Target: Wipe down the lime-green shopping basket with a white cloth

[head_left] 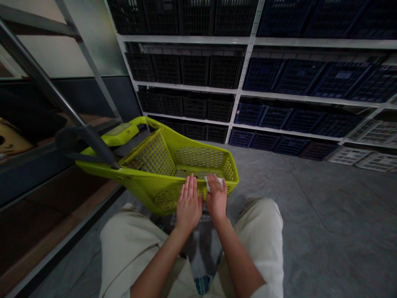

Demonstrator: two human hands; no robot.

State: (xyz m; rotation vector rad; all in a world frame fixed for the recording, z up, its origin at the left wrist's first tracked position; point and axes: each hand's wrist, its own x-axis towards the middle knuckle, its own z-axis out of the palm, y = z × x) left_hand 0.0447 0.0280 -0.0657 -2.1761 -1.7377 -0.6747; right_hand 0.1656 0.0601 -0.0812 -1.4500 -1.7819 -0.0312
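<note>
Two bare hands rest at the near rim of a green basket [198, 157]: the left hand [189, 203] has its fingers open and flat, while the right hand [217, 198] has its fingers pinching a white tissue [211, 183], which could drop inside if that pinch loosens.

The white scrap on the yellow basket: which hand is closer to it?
Right. The right hand touches the white scrap with its fingers; the left hand is apart from it, off to the scrap's left side.

Stockroom aisle, shelved plastic crates [195, 70]
</note>
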